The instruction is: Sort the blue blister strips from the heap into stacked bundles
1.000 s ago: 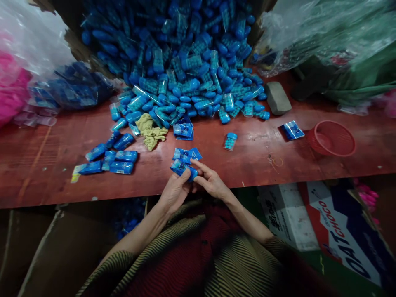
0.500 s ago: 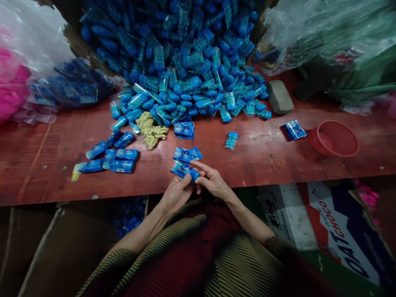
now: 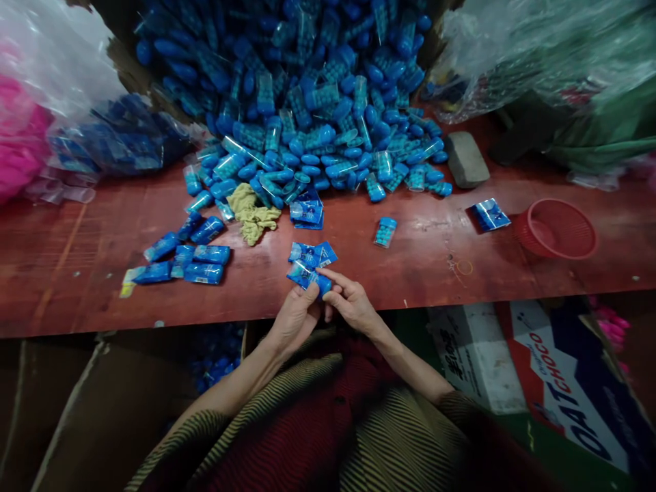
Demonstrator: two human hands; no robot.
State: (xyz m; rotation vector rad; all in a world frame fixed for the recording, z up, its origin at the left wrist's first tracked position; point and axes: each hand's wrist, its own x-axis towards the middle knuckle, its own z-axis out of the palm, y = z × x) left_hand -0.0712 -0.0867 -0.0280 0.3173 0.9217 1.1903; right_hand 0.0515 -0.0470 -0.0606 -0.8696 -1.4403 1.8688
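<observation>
A: What took up most of the view?

B: A red wooden table [image 3: 76, 260], with a great heap of blue capsules [image 3: 307, 89] spilling toward the person from the far edge. Clear plastic bags [image 3: 538, 48] lay at both far corners.

A: And the middling things?

B: A red basket [image 3: 557, 229] stood to the right, a grey block [image 3: 465, 159] near the heap's right edge, a yellow rag [image 3: 252, 213] at its foot. A group of wrapped blue packets [image 3: 190, 263] lay to the left, well apart from the hands.

A: The hands?

B: The left hand [image 3: 294, 318] and the right hand [image 3: 351, 304] met at the table's near edge, both closed on one blue packet [image 3: 307, 278] held between the fingertips. A small stack of blue sleeves [image 3: 312, 254] lay just beyond it.

A: Anything loose?

B: One capsule [image 3: 384, 232] lay alone right of centre.
</observation>
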